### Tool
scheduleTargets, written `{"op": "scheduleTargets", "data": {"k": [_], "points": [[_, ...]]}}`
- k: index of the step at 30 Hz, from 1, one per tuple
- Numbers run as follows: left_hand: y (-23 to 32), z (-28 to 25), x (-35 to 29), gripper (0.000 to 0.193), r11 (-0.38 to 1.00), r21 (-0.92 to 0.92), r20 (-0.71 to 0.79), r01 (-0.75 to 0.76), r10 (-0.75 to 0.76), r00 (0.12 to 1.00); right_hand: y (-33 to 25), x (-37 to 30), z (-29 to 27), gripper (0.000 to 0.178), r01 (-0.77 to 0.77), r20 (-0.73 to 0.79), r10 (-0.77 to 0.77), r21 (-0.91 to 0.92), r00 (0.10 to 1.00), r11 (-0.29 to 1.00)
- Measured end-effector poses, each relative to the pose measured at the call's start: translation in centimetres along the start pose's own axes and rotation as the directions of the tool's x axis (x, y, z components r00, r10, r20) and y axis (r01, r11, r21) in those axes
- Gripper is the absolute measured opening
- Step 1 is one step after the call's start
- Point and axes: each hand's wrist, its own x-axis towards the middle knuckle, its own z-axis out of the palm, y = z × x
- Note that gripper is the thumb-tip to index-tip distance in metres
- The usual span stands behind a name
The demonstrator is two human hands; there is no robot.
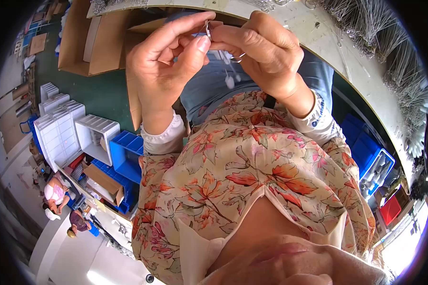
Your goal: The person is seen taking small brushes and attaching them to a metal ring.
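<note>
My left hand (164,64) pinches a small silvery metal ring (208,30) between thumb and forefinger, just above my lap near the table edge. From the other side, my right hand (266,54) meets it, fingers curled and fingertips pressed against the same ring. A second curved wire loop (237,58) shows below the right fingers. Thin strands with small white pieces (229,80) hang beneath the hands, blurred; what they join to is hidden by the fingers.
A pale worktable (314,26) curves along the top and right, with heaps of thin metal wire pieces (394,52). An open cardboard box (107,42) stands at the left. White crates (62,128) and blue bins (127,153) lie beyond; another blue bin (378,168) is at right. Two people sit far left.
</note>
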Motion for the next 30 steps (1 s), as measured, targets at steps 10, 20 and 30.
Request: {"op": "scheduleTargets", "data": {"k": [10,20,30], "points": [[0.1,-1.0,0.8,0.026,0.999,0.014,0.084,-0.042,0.041,0.996,0.7,-0.8,0.2,0.039,0.094,0.043,-0.094,-0.011,0.995,0.995],[-0.4,-1.8,1.0,0.028,0.996,0.014,0.134,-0.084,0.081,0.988,1.1,-0.9,0.8,0.031,0.114,0.020,-0.113,-0.041,0.993,0.993],[-1.1,-1.5,0.8,0.025,0.975,0.109,0.094,-0.194,0.184,0.978,0.8,-0.6,0.7,0.038,0.160,0.066,-0.157,-0.031,0.985,0.987]]}}
